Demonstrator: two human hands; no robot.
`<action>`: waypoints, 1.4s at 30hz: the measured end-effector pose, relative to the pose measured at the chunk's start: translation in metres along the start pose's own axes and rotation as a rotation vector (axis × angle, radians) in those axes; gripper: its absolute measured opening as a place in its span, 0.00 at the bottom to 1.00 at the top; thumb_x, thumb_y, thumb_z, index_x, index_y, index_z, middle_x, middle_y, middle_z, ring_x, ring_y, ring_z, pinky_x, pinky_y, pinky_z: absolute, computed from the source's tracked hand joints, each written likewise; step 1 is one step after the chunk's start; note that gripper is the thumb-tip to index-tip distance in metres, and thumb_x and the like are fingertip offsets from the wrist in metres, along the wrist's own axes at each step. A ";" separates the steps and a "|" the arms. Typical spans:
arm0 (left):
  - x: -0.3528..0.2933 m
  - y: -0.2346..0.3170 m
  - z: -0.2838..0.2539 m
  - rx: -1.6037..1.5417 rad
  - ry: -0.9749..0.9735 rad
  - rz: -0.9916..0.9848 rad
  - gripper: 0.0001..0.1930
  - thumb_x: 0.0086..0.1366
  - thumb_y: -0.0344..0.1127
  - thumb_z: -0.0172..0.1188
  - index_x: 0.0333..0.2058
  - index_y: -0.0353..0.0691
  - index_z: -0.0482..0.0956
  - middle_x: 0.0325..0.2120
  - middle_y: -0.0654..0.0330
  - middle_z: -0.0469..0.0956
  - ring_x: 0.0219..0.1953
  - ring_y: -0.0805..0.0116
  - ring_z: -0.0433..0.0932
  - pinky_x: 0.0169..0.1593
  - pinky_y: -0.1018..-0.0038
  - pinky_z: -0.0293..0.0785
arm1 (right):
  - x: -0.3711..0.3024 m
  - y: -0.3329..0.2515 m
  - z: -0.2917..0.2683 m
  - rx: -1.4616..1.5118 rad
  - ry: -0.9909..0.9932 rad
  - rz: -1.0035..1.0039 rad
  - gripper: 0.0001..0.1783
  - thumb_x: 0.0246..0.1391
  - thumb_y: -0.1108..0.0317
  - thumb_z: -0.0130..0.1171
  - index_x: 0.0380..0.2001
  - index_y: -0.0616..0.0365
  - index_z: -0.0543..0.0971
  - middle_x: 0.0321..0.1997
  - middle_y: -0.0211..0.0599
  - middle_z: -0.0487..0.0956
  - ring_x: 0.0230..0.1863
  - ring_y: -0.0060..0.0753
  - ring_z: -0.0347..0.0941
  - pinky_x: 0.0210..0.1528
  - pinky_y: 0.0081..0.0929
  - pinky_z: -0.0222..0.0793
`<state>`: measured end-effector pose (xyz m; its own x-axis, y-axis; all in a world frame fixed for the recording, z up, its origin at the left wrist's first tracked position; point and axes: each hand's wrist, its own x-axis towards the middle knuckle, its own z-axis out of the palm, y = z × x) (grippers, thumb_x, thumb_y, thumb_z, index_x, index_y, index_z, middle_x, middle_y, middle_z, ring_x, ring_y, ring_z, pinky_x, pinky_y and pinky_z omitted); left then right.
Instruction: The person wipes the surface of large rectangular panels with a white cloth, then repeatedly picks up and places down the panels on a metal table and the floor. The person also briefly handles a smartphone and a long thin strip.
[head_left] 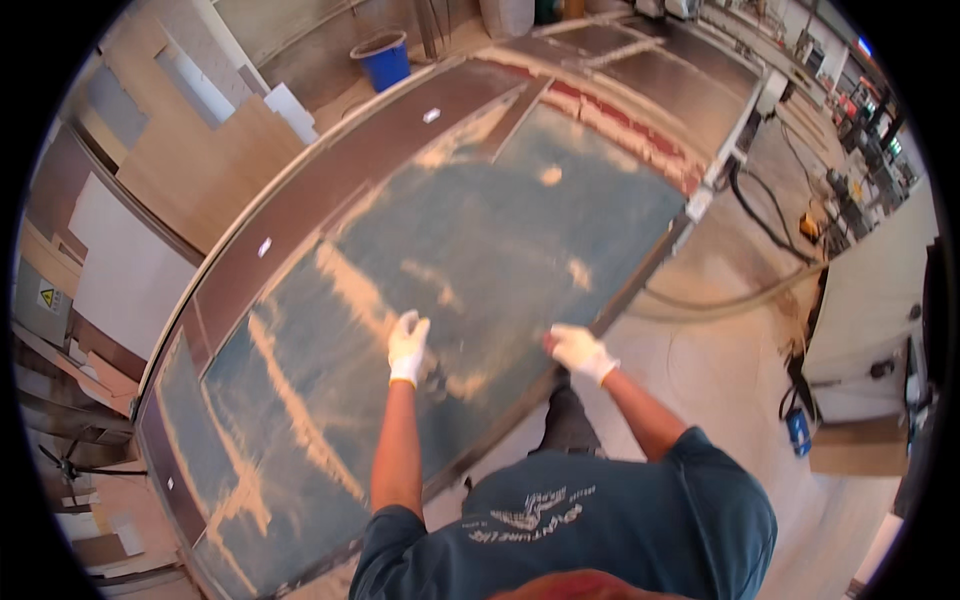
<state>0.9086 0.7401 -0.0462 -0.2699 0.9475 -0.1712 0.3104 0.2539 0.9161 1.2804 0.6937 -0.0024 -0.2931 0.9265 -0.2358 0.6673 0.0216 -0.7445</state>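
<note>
A big dark blue-green machine table (pixel 520 230) lies in front of me, streaked with pale sawdust (pixel 300 410). My left hand (pixel 407 345), in a white glove, is stretched out over the table's near part. A small dark thing (pixel 434 380) sits just under its palm; whether the hand holds it is unclear. My right hand (pixel 578 350), also in a white glove, sits on the table's near edge with its fingers curled over it.
A brown border strip (pixel 330 190) runs along the table's far side. A blue bucket (pixel 383 58) stands on the floor beyond it. Wood panels (pixel 200 150) lean at the left. Black hoses (pixel 760 215) and a white cabinet (pixel 870 300) are on the right.
</note>
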 end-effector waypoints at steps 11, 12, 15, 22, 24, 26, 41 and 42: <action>0.320 0.175 0.226 0.611 -0.087 0.076 0.35 0.57 0.50 0.65 0.59 0.38 0.69 0.57 0.46 0.72 0.58 0.48 0.72 0.60 0.60 0.68 | 0.118 0.058 -0.144 0.069 -0.284 0.215 0.13 0.59 0.63 0.56 0.42 0.58 0.80 0.43 0.45 0.83 0.47 0.43 0.80 0.49 0.33 0.73; 0.346 0.179 0.239 0.644 -0.067 0.134 0.37 0.55 0.51 0.68 0.59 0.39 0.68 0.55 0.47 0.73 0.57 0.49 0.72 0.59 0.60 0.69 | 0.133 0.061 -0.153 0.076 -0.281 0.232 0.12 0.59 0.63 0.56 0.42 0.58 0.80 0.43 0.46 0.83 0.46 0.43 0.80 0.48 0.33 0.73; 0.414 0.194 0.274 0.797 -0.069 0.148 0.40 0.52 0.52 0.70 0.59 0.41 0.65 0.55 0.50 0.71 0.59 0.51 0.68 0.59 0.57 0.66 | 0.191 0.053 -0.185 0.158 -0.268 0.179 0.11 0.58 0.68 0.56 0.42 0.59 0.80 0.41 0.46 0.83 0.44 0.41 0.80 0.46 0.31 0.73; 0.506 0.167 0.314 0.786 0.055 0.472 0.35 0.47 0.47 0.72 0.52 0.41 0.67 0.50 0.50 0.72 0.58 0.50 0.67 0.62 0.55 0.60 | 0.404 -0.007 -0.233 0.271 -0.358 -0.222 0.12 0.59 0.72 0.54 0.45 0.60 0.78 0.36 0.41 0.81 0.38 0.31 0.79 0.42 0.28 0.74; 0.493 0.163 0.316 0.740 0.091 0.506 0.32 0.47 0.47 0.70 0.50 0.41 0.70 0.48 0.49 0.74 0.56 0.49 0.69 0.62 0.56 0.60 | 0.479 -0.019 -0.230 0.367 -0.272 -0.301 0.13 0.59 0.72 0.54 0.47 0.60 0.77 0.41 0.36 0.80 0.43 0.26 0.76 0.44 0.28 0.73; 0.460 0.141 0.306 0.609 0.041 0.479 0.36 0.47 0.45 0.72 0.54 0.39 0.69 0.50 0.47 0.73 0.56 0.46 0.69 0.64 0.54 0.60 | 0.571 -0.013 -0.211 0.438 -0.145 -0.284 0.15 0.57 0.71 0.53 0.48 0.60 0.77 0.43 0.34 0.80 0.45 0.23 0.73 0.48 0.25 0.70; 0.363 0.086 0.116 -0.276 0.545 -0.384 0.26 0.67 0.45 0.59 0.58 0.35 0.71 0.52 0.52 0.77 0.56 0.62 0.74 0.57 0.69 0.69 | 0.891 0.016 -0.185 1.544 0.199 0.530 0.22 0.59 0.51 0.54 0.54 0.45 0.72 0.54 0.30 0.76 0.53 0.34 0.71 0.54 0.35 0.66; 0.389 0.082 0.096 0.048 0.626 -0.355 0.28 0.66 0.50 0.59 0.59 0.38 0.71 0.53 0.51 0.77 0.57 0.59 0.75 0.59 0.67 0.69 | 0.889 0.004 -0.187 1.496 0.213 0.570 0.17 0.60 0.48 0.55 0.48 0.42 0.75 0.49 0.28 0.77 0.48 0.30 0.72 0.46 0.33 0.65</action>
<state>0.9167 1.1485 -0.0723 -0.8290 0.5212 -0.2024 0.1429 0.5475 0.8245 1.1506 1.5881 -0.0985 -0.0731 0.7207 -0.6894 -0.6181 -0.5752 -0.5358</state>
